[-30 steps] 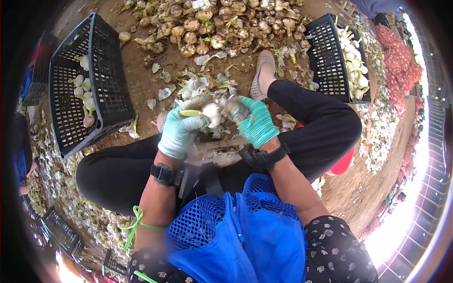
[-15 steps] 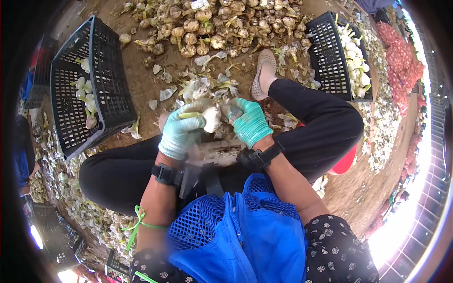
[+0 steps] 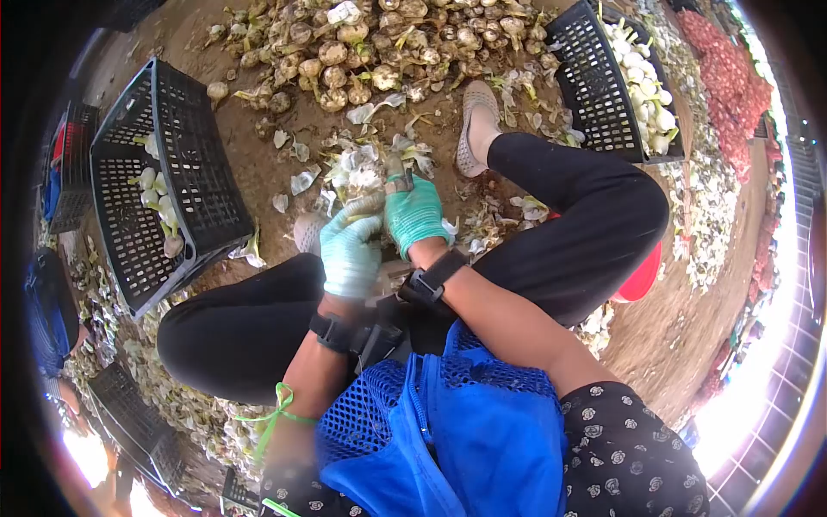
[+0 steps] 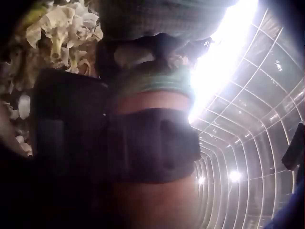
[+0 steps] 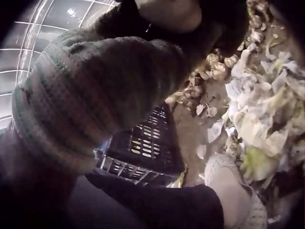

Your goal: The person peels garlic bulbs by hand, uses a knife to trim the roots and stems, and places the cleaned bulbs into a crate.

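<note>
Both hands wear striped knit gloves and meet over the ground between the legs. My left hand (image 3: 351,250) grips a garlic bulb (image 5: 171,14), mostly hidden by the gloves in the head view; the right wrist view shows its pale round side. Close against it, my right hand (image 3: 415,211) has its fingers curled over the bulb, its soiled thumb and fingertips pointing away from the body. Loose white garlic skins (image 3: 355,165) lie on the ground just beyond the hands.
A heap of unpeeled garlic (image 3: 379,52) lies ahead. On the left stands a black crate (image 3: 194,172) with several white bulbs; on the right, another crate (image 3: 594,86) is fuller. A red net-sack pile (image 3: 728,86) lies farther right. A shoe (image 3: 475,121) is near the skins.
Earlier the bulb showed plainly in the left hand with the right hand beside it. Now the right hand has moved left and forward over it, hiding the bulb; the head view has shifted slightly.
</note>
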A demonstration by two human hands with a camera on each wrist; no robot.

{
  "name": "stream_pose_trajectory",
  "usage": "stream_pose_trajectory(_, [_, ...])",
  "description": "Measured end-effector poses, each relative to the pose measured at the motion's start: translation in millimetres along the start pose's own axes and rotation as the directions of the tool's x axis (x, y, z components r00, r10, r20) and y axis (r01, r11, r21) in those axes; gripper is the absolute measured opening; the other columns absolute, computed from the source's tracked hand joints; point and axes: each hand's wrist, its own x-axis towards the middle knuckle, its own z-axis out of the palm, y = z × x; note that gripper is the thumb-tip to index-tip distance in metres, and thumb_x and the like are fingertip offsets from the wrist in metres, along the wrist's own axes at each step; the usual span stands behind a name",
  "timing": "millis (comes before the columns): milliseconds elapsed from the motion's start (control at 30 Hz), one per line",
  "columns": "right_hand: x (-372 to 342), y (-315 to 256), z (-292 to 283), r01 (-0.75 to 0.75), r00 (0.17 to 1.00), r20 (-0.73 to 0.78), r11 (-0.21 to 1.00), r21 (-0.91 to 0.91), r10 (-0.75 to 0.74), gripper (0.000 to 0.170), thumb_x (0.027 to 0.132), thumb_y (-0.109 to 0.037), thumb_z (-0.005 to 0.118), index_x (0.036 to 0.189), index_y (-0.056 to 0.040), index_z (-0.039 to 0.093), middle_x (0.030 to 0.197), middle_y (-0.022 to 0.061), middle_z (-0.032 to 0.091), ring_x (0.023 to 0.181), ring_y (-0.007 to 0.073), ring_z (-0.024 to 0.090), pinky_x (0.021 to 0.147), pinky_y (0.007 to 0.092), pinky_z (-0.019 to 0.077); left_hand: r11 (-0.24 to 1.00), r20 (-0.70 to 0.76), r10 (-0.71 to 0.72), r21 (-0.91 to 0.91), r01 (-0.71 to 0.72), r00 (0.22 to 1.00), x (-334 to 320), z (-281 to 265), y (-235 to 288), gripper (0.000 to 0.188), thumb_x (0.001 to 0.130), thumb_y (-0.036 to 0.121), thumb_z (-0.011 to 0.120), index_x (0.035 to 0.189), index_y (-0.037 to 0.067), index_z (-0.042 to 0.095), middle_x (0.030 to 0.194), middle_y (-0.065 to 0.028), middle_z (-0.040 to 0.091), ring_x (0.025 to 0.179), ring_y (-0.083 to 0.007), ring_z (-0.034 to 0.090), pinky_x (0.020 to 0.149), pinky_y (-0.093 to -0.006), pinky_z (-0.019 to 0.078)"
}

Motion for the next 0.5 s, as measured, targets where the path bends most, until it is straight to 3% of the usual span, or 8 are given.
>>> stream_pose_trajectory(67, [1, 13, 3, -0.004, 1.000, 0.006, 0.978, 0.208, 0.003, 0.028, 0.078, -0.025, 0.047, 0.071, 0.0009, 0.054, 0.060, 0.0197, 0.053, 0.058, 0.0343, 0.052, 0.052, 0.0398, 0.0389, 0.986, 0.058, 0.082, 0.140, -0.089, 0.995, 0, -2, 0, 0.025, 0.068, -0.004, 0.047, 0.092, -0.006, 0.054, 0.081, -0.0086, 0.058, 0.066, -0.0132, 0.055, 0.060, -0.0202, 0.0443])
stream_pose_trajectory(167, [12, 31, 13, 0.041, 0.998, -0.057, 0.988, 0.150, -0.032, 0.026, 0.078, -0.024, 0.047, 0.070, -0.0001, 0.054, 0.057, 0.0174, 0.052, 0.052, 0.0321, 0.050, 0.049, 0.0373, 0.0368, 0.933, 0.149, 0.213, 0.262, -0.246, 0.966, 7, -9, -8, 0.025, 0.068, -0.004, 0.046, 0.091, -0.006, 0.054, 0.084, -0.0109, 0.058, 0.073, -0.0174, 0.056, 0.066, -0.0247, 0.0459])
stream_pose_trajectory(200, [16, 27, 6, -0.308, 0.947, 0.045, 0.858, 0.410, 0.318, 0.022, 0.078, -0.021, 0.047, 0.070, -0.0023, 0.053, 0.055, 0.0136, 0.052, 0.049, 0.0281, 0.049, 0.045, 0.0355, 0.0351, 0.920, 0.166, 0.271, 0.245, -0.306, 0.948, 9, -10, -12, 0.025, 0.068, -0.004, 0.045, 0.091, -0.006, 0.054, 0.085, -0.0119, 0.057, 0.076, -0.0193, 0.056, 0.069, -0.0272, 0.0464])
stream_pose_trajectory(233, [14, 23, 1, -0.312, 0.945, 0.042, 0.855, 0.415, 0.324, 0.022, 0.078, -0.021, 0.047, 0.070, -0.0023, 0.053, 0.055, 0.0136, 0.052, 0.049, 0.0281, 0.049, 0.045, 0.0355, 0.0351, 0.920, 0.171, 0.266, 0.250, -0.302, 0.949, 8, -12, -14, 0.025, 0.068, -0.004, 0.045, 0.091, -0.006, 0.054, 0.085, -0.0119, 0.057, 0.076, -0.0193, 0.056, 0.069, -0.0272, 0.0464])
stream_pose_trajectory(367, [20, 49, 9, -0.277, 0.959, 0.061, 0.879, 0.389, 0.276, 0.022, 0.079, -0.019, 0.044, 0.068, -0.0029, 0.055, 0.055, 0.0080, 0.052, 0.048, 0.0233, 0.048, 0.044, 0.0358, 0.0342, 0.999, 0.146, -0.031, -0.008, 0.032, 0.989, -1, 1, -3, 0.027, 0.068, -0.004, 0.044, 0.094, -0.006, 0.053, 0.090, -0.0140, 0.056, 0.084, -0.0230, 0.055, 0.077, -0.0311, 0.0447])
stream_pose_trajectory(433, [38, 101, 35, -0.034, 0.999, 0.022, 0.945, 0.326, 0.029, 0.022, 0.079, -0.019, 0.045, 0.070, -0.0020, 0.056, 0.055, 0.0045, 0.050, 0.048, 0.0201, 0.046, 0.045, 0.0349, 0.0344, 0.964, 0.174, -0.132, -0.205, 0.167, 0.976, -1, 3, -1, 0.028, 0.068, -0.004, 0.043, 0.095, -0.006, 0.052, 0.092, -0.0144, 0.056, 0.086, -0.0239, 0.055, 0.079, -0.0319, 0.0442])
stream_pose_trajectory(467, [37, 57, 8, -0.448, 0.893, 0.234, 0.803, 0.393, 0.384, 0.034, 0.082, -0.029, 0.038, 0.076, -0.0009, 0.056, 0.065, 0.0087, 0.056, 0.054, 0.0189, 0.050, 0.050, 0.0336, 0.0404, 0.984, 0.235, -0.080, -0.136, 0.114, 0.969, -2, 5, -1, 0.029, 0.069, -0.004, 0.042, 0.096, -0.006, 0.051, 0.094, -0.0149, 0.055, 0.087, -0.0253, 0.054, 0.080, -0.0324, 0.0437])
stream_pose_trajectory(500, [36, 44, -1, -0.447, 0.893, 0.242, 0.801, 0.398, 0.379, 0.034, 0.082, -0.029, 0.038, 0.076, -0.0009, 0.056, 0.065, 0.0087, 0.056, 0.054, 0.0189, 0.050, 0.050, 0.0336, 0.0404, 0.996, 0.295, -0.034, -0.067, 0.057, 0.955, -3, 5, 0, 0.030, 0.069, -0.003, 0.042, 0.098, -0.006, 0.050, 0.096, -0.0153, 0.054, 0.088, -0.0266, 0.054, 0.081, -0.0330, 0.0432])
